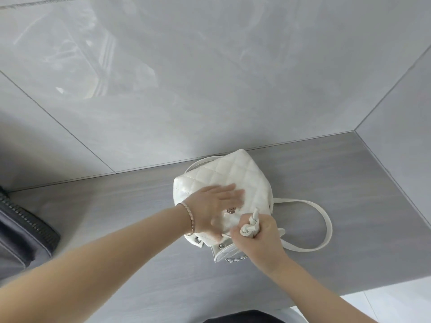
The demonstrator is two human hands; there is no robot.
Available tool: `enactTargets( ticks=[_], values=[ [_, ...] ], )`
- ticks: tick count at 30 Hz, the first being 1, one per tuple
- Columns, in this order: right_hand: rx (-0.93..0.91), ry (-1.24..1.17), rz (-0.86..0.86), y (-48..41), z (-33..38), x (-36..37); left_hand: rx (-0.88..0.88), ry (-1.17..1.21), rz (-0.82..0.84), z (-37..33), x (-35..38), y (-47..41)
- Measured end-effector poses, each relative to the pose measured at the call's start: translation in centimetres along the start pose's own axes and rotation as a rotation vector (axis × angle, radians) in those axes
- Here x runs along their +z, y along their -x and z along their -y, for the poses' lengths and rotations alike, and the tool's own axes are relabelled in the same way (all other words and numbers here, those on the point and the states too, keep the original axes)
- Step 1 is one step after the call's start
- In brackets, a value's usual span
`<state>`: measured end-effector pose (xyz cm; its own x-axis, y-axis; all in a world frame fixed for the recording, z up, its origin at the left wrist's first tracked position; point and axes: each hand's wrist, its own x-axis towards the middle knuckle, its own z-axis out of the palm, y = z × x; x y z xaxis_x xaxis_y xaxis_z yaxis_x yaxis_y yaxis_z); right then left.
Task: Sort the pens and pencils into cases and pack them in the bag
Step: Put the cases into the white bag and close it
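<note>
A glossy grey tiled wall [210, 66] rises just beyond both hands, meeting the matte, streaked grey counter [116, 206] in a straight seam. Bare counter runs wide to the left of the left hand [212, 206] and to the right of the right hand [261, 238]; its near edge lies below the right forearm. The white quilted bag [235, 173], soft and boxy, sits under the left hand, whose blurred fingers lie flat and straight on it. A dark zippered case [23, 231] lies far to the left of that hand. A white strap [321, 220] loops to the right of the right hand, which clenches the bag's knotted cord [250, 226]. A braided bracelet [189, 217] circles the left wrist.
</note>
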<state>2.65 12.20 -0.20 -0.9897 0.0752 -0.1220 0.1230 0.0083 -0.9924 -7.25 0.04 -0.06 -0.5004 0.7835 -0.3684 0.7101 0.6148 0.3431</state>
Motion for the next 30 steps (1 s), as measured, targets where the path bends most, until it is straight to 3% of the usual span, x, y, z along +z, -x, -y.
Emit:
enactTargets(
  ticks=[3, 5, 7, 9, 13, 18, 23, 27, 30],
  values=[
    [0.04, -0.015, 0.004, -0.1, -0.4, 0.4, -0.212, 0.587, -0.327, -0.5, -1.1, 1.8],
    [0.039, 0.057, -0.011, -0.2, -0.3, 0.6, -0.15, 0.696, -0.509, -2.3, -2.9, 3.1],
    [0.017, 0.172, -0.009, -0.5, -0.3, 0.6, -0.078, 0.621, -0.483, -3.8, -3.3, 4.0],
    [0.02, 0.29, 0.023, -0.7, -0.1, 0.6, -0.088, 0.39, -0.445, -4.8, -2.9, 4.3],
    [0.111, 0.175, 0.027, -0.5, -0.3, 0.8, -0.077, 0.222, -0.459, -5.3, -2.3, 3.7],
    [0.01, 0.161, 0.227, -0.3, 0.4, -0.4, -0.103, 0.419, -0.485, -5.2, -2.3, 4.1],
    [-0.145, 0.082, 0.095, -0.5, 0.9, -2.0, -0.187, 0.847, -0.474, -5.0, -3.7, 4.6],
    [-0.198, 0.216, 0.043, -0.9, 0.9, -2.0, -0.189, 0.798, -0.43, -5.0, -3.6, 4.5],
    [-0.209, 0.309, 0.126, -0.9, 0.3, -2.1, -0.196, 0.701, -0.358, -4.9, -3.7, 4.5]
  ],
)
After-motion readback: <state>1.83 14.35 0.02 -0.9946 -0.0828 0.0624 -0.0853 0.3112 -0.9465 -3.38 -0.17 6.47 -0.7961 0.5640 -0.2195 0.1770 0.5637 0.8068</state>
